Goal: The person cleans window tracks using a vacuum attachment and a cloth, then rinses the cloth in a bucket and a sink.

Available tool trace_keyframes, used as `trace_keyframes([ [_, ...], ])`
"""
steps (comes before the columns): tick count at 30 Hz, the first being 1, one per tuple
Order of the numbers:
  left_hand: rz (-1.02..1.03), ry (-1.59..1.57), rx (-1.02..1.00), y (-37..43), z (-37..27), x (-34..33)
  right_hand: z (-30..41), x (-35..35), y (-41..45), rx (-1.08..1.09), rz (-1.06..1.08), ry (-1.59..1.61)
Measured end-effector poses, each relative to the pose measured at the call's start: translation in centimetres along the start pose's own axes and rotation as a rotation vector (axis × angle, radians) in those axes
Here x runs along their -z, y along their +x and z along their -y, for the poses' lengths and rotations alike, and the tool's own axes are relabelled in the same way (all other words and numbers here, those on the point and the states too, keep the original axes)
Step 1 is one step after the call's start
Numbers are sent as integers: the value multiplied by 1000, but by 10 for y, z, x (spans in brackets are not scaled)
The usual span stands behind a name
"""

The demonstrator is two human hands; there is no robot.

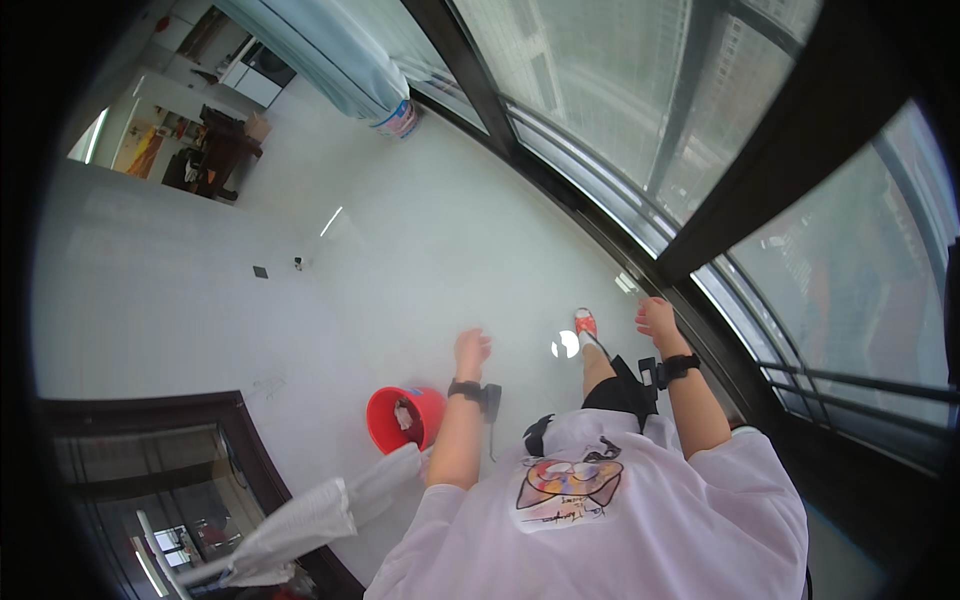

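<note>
My left hand (472, 351) hangs in front of me over the glossy white floor (420, 247), slightly blurred, with nothing in it. Nearest to it is a red plastic bucket (377, 421), below and left of the hand in the picture, with a crumpled pale cloth (403, 414) inside. At the right, my right hand (657, 318) is held beside the dark window frame; its fingers are loosely bent and hold nothing. Whether it touches the frame is not clear. Each wrist wears a black strap with a small device. One foot in a red shoe (586, 322) shows between the hands.
Tall windows (600, 97) with a dark frame (577, 206) run along the right. A light blue curtain (337, 60) ends at a printed bucket (400, 120). White thin material (300, 525) hangs at lower left near a dark-framed opening (255, 450). Dark wooden furniture (221, 150) stands farther off.
</note>
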State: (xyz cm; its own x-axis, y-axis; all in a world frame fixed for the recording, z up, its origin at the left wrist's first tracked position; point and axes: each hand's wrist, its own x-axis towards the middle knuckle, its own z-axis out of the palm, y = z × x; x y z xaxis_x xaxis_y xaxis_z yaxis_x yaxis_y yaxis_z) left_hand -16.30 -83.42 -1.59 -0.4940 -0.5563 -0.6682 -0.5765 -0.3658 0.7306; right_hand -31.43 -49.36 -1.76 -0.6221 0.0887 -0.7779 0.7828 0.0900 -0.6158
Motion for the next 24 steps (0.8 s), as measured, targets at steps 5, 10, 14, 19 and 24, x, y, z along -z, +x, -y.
trace_keyframes([
  [5,-185,597,-206,99,-7,20,41,-66,65,125,-101,-398],
  [10,-169,868,-459,146,-60,-33,63,-98,109,237,-95,-750],
  [14,-59,1064,-527,237,-91,-65,65,-129,156,136,-76,-775],
  [19,60,1175,-611,353,-104,-128,38,-157,228,107,-148,-816],
  [24,154,1277,-756,466,-91,-191,26,-205,303,207,-218,-903],
])
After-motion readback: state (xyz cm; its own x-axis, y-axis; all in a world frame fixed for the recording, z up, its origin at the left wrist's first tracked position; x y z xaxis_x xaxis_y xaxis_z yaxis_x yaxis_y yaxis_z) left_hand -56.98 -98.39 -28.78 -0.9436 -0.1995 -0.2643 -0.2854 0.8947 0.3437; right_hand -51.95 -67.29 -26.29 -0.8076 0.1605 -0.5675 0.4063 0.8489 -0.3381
